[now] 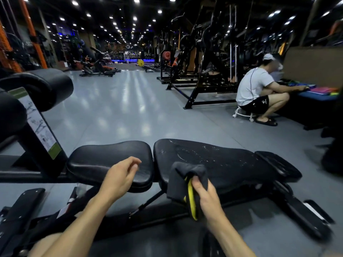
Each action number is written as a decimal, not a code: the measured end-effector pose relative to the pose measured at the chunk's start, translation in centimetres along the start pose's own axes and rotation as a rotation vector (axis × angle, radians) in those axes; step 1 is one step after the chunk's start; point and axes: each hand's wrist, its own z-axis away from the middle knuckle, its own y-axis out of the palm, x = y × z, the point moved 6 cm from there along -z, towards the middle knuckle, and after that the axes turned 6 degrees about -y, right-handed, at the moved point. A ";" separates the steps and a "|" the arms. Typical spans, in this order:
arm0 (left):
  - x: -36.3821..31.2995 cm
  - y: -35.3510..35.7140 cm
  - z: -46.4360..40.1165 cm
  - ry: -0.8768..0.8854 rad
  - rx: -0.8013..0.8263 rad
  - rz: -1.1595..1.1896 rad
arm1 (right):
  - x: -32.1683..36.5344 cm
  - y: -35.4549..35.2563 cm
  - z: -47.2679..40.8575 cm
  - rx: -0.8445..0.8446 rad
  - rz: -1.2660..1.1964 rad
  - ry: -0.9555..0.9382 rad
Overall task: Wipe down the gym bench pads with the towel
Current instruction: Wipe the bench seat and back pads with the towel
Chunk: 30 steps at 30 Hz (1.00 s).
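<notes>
A black gym bench lies across the view in front of me. Its seat pad [96,158] is on the left and its longer, worn back pad [228,162] is on the right. My right hand [206,197] grips a dark grey towel with a yellow edge [185,179], bunched at the near edge of the back pad. My left hand [120,177] hovers over the near edge of the seat pad, fingers loosely curled and holding nothing. I cannot tell whether it touches the pad.
Black roller pads [46,84] and an instruction placard [39,125] rise at the bench's left end. A person in a white shirt [256,89] squats on a small stool at the right. Black weight racks [204,71] line the right side beyond a glossy grey floor [120,108].
</notes>
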 end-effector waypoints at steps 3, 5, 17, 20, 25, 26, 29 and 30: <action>-1.9 2.5 0.8 0.089 0.227 -0.164 | 1.4 -5.6 0.0 -0.139 0.001 0.016; -2.9 3.7 1.1 0.152 0.336 -0.275 | 2.6 -9.1 -0.2 -0.205 0.044 0.006; -0.8 8.8 -6.4 0.222 0.459 -0.659 | -1.8 -14.7 -5.7 -0.126 0.562 -0.028; 0.9 10.5 -7.8 0.266 0.420 -0.670 | -3.8 -12.9 -7.9 -0.050 0.703 -0.025; 1.9 11.5 -9.9 0.248 0.350 -0.554 | -8.0 -10.8 -8.2 0.162 0.966 0.001; 1.9 11.5 -10.4 0.244 0.351 -0.528 | -8.3 -10.7 -8.0 0.200 1.002 -0.034; 1.6 11.5 -11.3 0.271 0.357 -0.485 | -7.9 -11.4 -7.4 0.369 1.025 -0.044; 1.8 11.6 -11.5 0.281 0.371 -0.479 | -8.0 -11.8 -7.4 0.406 1.006 0.012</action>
